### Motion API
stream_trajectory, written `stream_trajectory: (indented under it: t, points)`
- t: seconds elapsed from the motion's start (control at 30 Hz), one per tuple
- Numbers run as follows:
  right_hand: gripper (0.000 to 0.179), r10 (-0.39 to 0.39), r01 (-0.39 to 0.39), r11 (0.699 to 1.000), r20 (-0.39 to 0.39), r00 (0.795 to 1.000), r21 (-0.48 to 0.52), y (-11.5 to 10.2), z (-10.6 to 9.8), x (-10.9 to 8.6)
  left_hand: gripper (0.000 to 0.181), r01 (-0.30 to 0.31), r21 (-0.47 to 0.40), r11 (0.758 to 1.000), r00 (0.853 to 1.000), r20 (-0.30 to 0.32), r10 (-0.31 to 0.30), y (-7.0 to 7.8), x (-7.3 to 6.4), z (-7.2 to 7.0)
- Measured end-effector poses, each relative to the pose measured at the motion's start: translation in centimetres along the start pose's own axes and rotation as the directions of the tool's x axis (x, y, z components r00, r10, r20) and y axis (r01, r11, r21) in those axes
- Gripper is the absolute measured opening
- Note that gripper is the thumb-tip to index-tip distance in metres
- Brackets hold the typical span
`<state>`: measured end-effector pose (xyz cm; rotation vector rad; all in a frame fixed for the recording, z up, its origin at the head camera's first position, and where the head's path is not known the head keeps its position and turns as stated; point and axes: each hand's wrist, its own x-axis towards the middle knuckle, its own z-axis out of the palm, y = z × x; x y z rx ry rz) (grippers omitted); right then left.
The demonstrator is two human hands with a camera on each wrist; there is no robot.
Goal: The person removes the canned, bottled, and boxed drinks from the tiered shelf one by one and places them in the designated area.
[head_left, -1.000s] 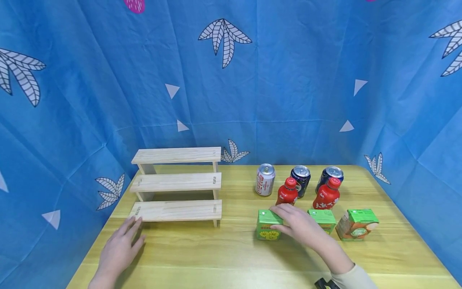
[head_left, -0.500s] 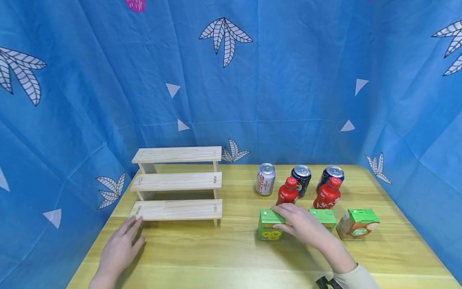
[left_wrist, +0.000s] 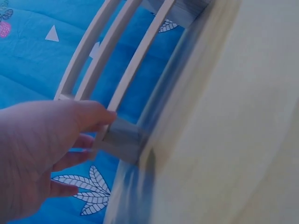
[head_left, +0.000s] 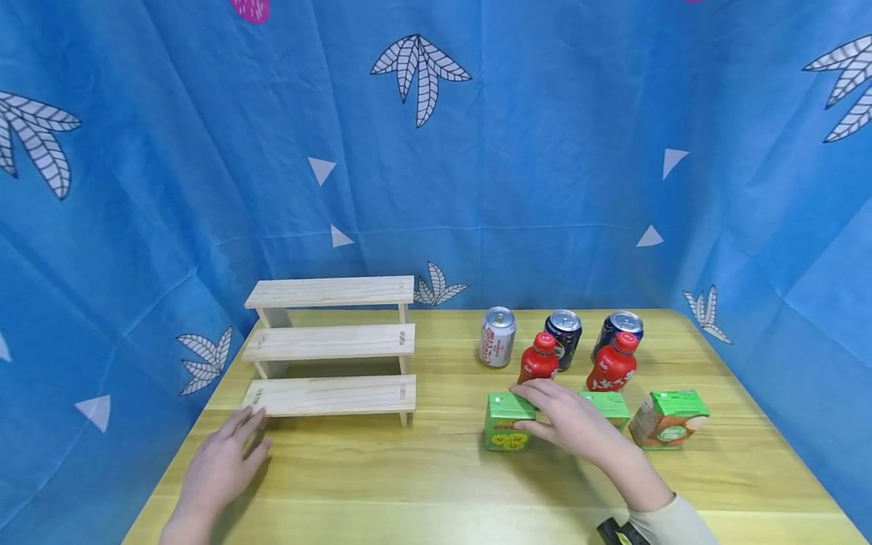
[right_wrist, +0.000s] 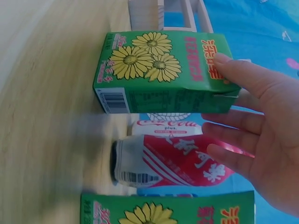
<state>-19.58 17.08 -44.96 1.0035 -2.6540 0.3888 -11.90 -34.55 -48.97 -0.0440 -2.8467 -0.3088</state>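
My right hand (head_left: 568,420) pinches the top of a green drink carton (head_left: 506,431) printed with yellow flowers. In the right wrist view, the thumb (right_wrist: 229,67) lies on its flowered face and the fingers reach behind it. Whether the carton's base touches the table cannot be told. My left hand (head_left: 221,465) has relaxed fingers by the front left corner of a three-step wooden shelf (head_left: 330,396). Its fingertips appear to touch the lowest board's end, while its thumb stands off in the head view. A second green carton (head_left: 608,406) is partly hidden behind my right forearm.
An orange-and-green carton (head_left: 669,424) stands at the right. Behind are two red bottles (head_left: 538,363), (head_left: 613,369), a white Coca-Cola can (head_left: 498,338) and two dark blue cans (head_left: 564,333), (head_left: 618,327). A blue curtain (head_left: 450,189) encloses the table (head_left: 381,484).
The view has drifted slightly. My right hand and the green carton have shifted a little to the right relative to the cans, with the grip kept. The left hand stays by the shelf corner.
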Motion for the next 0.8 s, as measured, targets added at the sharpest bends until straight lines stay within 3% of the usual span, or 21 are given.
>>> stream_trajectory:
  t: [0.17,0.33,0.47,0.67,0.8]
  points:
    - [0.057,0.025,-0.025,1.000,-0.010,1.000,0.014,0.3,-1.0,-0.5,0.051,-0.033,-0.008,0.999,0.999,-0.022,0.033,-0.2,0.4,-0.5]
    - [0.057,0.020,-0.021,1.000,-0.061,0.998,-0.015,1.0,-2.2,-1.2,0.048,-0.059,-0.005,0.998,0.994,-0.088,0.058,-0.1,1.1,-1.1]
    - [0.057,0.028,-0.034,0.997,-0.089,0.996,-0.069,1.7,-3.2,-1.8,0.045,-0.103,-0.009,0.995,0.980,-0.173,0.100,0.2,1.6,-1.8]
    - [0.054,0.094,-0.100,0.992,-0.087,0.992,-0.071,2.6,-4.9,-3.0,0.045,-0.093,0.022,0.995,0.985,-0.147,0.095,0.5,2.9,-3.1]
    - [0.054,0.109,-0.115,0.992,-0.109,0.988,-0.052,3.5,-6.0,-4.0,0.044,-0.125,0.040,0.991,0.977,-0.167,0.130,0.8,3.9,-3.8]
